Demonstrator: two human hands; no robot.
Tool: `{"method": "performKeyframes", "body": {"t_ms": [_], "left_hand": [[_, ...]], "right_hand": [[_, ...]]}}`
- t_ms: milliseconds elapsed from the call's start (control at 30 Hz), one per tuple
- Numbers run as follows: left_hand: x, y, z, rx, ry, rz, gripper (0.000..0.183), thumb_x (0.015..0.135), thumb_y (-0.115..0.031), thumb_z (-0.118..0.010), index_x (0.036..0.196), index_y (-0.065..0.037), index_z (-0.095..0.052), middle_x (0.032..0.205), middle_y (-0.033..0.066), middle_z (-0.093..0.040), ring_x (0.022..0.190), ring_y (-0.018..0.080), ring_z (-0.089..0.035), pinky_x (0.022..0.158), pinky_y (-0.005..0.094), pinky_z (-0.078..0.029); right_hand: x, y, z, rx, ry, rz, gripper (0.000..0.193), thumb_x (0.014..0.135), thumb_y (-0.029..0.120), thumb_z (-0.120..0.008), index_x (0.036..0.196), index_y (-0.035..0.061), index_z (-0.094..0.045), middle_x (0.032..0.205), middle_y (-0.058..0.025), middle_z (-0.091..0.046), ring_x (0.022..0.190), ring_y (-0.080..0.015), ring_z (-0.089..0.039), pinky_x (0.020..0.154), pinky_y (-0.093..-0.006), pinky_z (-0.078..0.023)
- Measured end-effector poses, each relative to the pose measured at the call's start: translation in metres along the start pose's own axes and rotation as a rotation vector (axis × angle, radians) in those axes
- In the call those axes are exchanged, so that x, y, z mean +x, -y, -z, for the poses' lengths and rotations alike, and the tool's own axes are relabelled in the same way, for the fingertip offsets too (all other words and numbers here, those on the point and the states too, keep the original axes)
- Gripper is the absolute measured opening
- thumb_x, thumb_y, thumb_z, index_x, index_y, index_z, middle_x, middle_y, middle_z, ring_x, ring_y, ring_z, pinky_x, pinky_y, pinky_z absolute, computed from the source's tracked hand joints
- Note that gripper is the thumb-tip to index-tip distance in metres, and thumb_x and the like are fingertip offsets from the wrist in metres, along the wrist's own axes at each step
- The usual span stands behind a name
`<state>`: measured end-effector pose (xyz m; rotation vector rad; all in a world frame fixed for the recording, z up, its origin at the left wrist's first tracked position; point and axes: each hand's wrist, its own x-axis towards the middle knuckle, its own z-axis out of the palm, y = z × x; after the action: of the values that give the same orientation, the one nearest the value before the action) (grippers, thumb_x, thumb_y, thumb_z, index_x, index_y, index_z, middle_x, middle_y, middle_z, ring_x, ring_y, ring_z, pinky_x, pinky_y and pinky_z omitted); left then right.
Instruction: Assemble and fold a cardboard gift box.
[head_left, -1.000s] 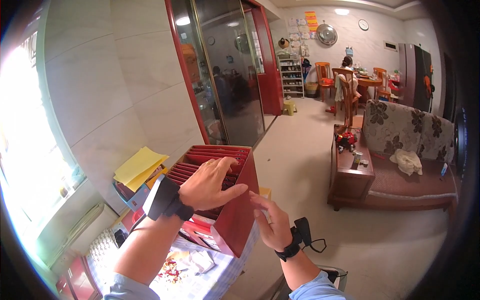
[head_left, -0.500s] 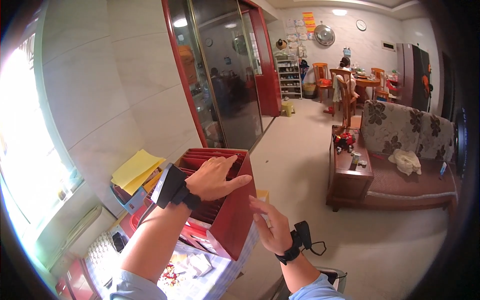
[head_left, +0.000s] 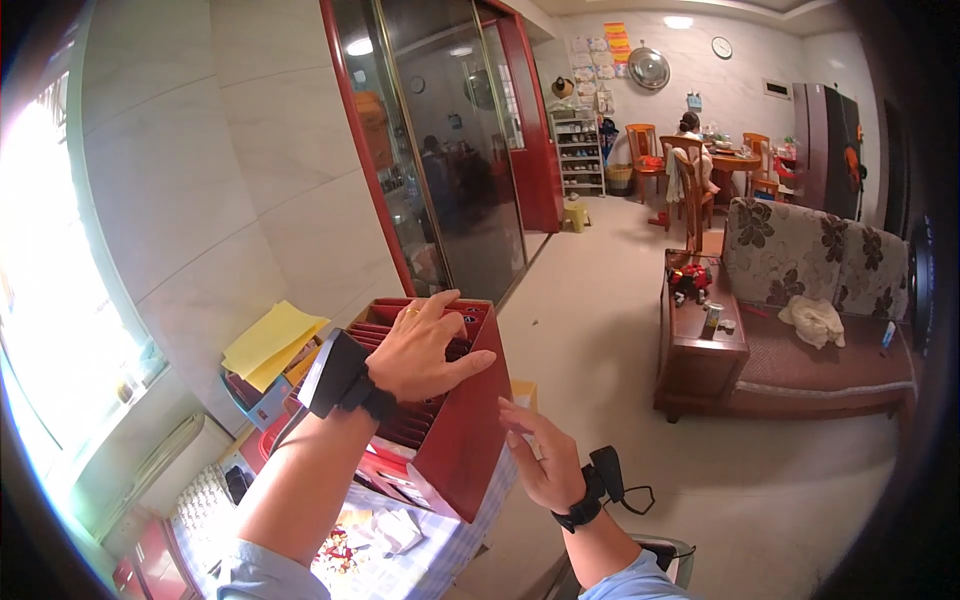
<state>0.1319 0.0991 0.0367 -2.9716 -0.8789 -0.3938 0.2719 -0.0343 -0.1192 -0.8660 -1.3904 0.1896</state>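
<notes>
A red open-topped box [head_left: 462,430] was positioned at the near centre of the scene, on a blue-and-white checked cloth [head_left: 450,553]. A row of flat red folders [head_left: 408,432] was contained upright in the box.

The left hand [head_left: 425,355] was placed palm down above the open top, toward the far part of the box. Its fingers were bent and spread, and its thumb was extended toward the right wall. No item was seen to be gripped; whether the folders were touched by the fingertips could not be told. A black device [head_left: 340,375] was strapped to the left wrist.

The right hand [head_left: 545,458] was held just beside the right wall of the box. It was half open, with fingers loosely curved and thumb set apart, and nothing was held in it. Contact with the wall could not be confirmed.

Crumpled white paper [head_left: 397,530] and small red and yellow pieces [head_left: 340,552] were laid on the cloth at the near side. To the left of the red box, yellow sheets [head_left: 270,343] were stacked on a blue box [head_left: 265,408]. A wooden cabinet [head_left: 700,350] was located farther to the right.
</notes>
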Motion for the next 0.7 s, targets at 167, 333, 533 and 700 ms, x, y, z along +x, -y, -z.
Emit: {"method": "performKeyframes", "body": {"t_ms": [167,333,533,700], "left_hand": [[0.005,0.009,-0.004,-0.067,0.028,-0.022,0.07,0.089,-0.066,-0.049,0.104,0.002,-0.058,0.154,0.0313,-0.021,0.145,0.0441,-0.017,0.117,0.0516,-0.015],[0.005,0.012,-0.007,-0.1,0.046,-0.01,0.071,0.09,-0.067,-0.048,0.103,0.003,-0.056,0.154,0.0317,-0.02,0.146,0.0436,-0.014,0.118,0.0512,-0.012],[0.007,0.013,-0.007,-0.1,0.057,-0.014,0.07,0.09,-0.065,-0.048,0.104,0.003,-0.056,0.154,0.0322,-0.02,0.147,0.0421,-0.012,0.119,0.0491,-0.011],[0.007,0.01,-0.005,-0.088,0.082,0.009,0.069,0.09,-0.064,-0.05,0.103,0.003,-0.056,0.155,0.0302,-0.02,0.147,0.0403,-0.013,0.119,0.0468,-0.01]], "right_hand": [[-0.002,-0.001,0.0,-0.021,0.025,0.014,0.028,0.094,0.005,-0.057,0.121,-0.0001,-0.058,0.125,-0.0192,-0.063,0.106,-0.0302,-0.066,0.091,-0.035,-0.052],[-0.005,0.001,-0.001,0.006,0.03,-0.041,0.027,0.094,0.003,-0.056,0.121,-0.0019,-0.057,0.123,-0.0188,-0.064,0.106,-0.0263,-0.066,0.09,-0.0334,-0.051],[-0.008,-0.002,-0.003,0.0,0.03,-0.046,0.029,0.093,0.006,-0.058,0.122,-0.0005,-0.057,0.123,-0.0185,-0.064,0.106,-0.0299,-0.066,0.09,-0.0352,-0.052],[-0.01,-0.002,-0.003,0.009,0.047,-0.051,0.028,0.093,0.005,-0.058,0.12,-0.0002,-0.058,0.124,-0.0189,-0.063,0.106,-0.0311,-0.066,0.09,-0.0354,-0.052]]}}
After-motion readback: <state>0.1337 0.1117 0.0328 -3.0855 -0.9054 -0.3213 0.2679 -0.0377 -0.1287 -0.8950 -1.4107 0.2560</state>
